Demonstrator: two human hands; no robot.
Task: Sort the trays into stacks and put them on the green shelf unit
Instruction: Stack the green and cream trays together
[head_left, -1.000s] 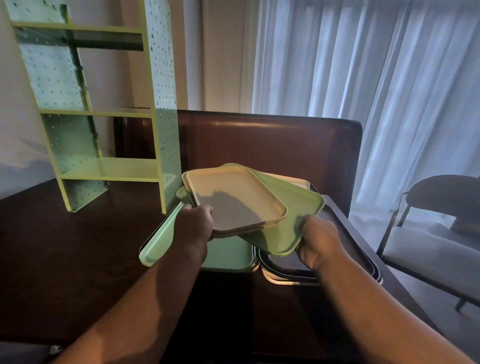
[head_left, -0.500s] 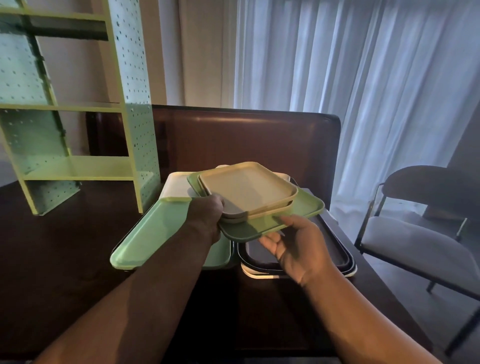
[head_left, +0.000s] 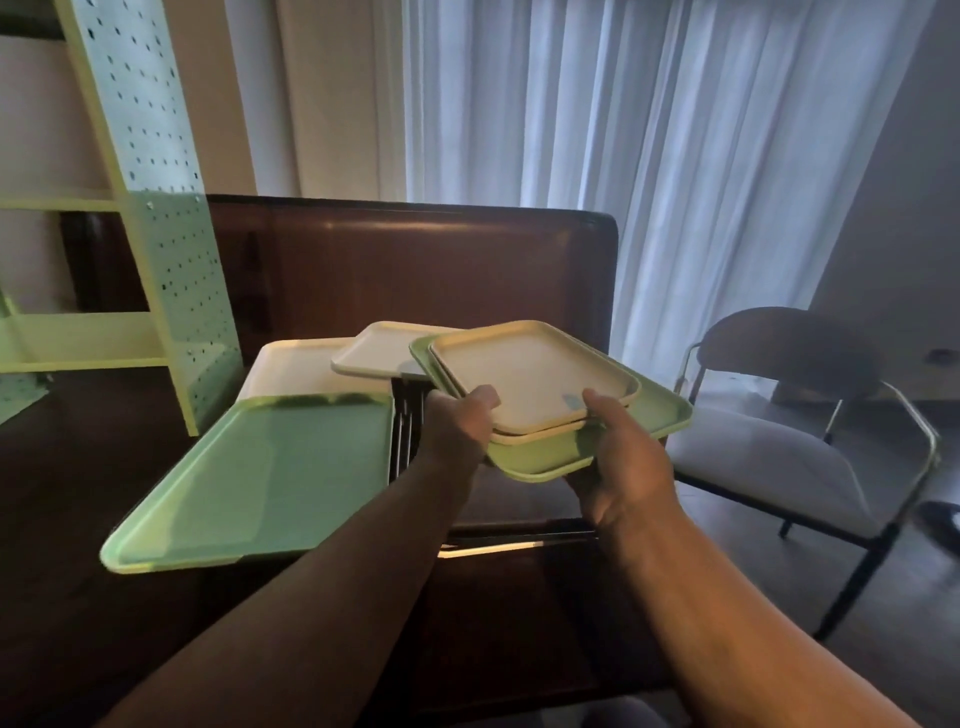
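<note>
Holding 2 cream trays (head_left: 530, 384) nested on a small green tray (head_left: 660, 421) above the dark table (head_left: 78, 519), the left hand (head_left: 457, 426) and right hand (head_left: 618, 457) each clasp the near rims; keep the stack level. Open room lies left toward the green shelf unit (head_left: 171, 249), past the large green tray (head_left: 260, 478)

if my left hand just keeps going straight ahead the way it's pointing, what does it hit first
The left hand grips the beige trays stacked on a green tray and points forward and slightly right. Straight on, nothing shows before the dark brown upholstered backrest behind the table, though depth is hard to judge.
</note>
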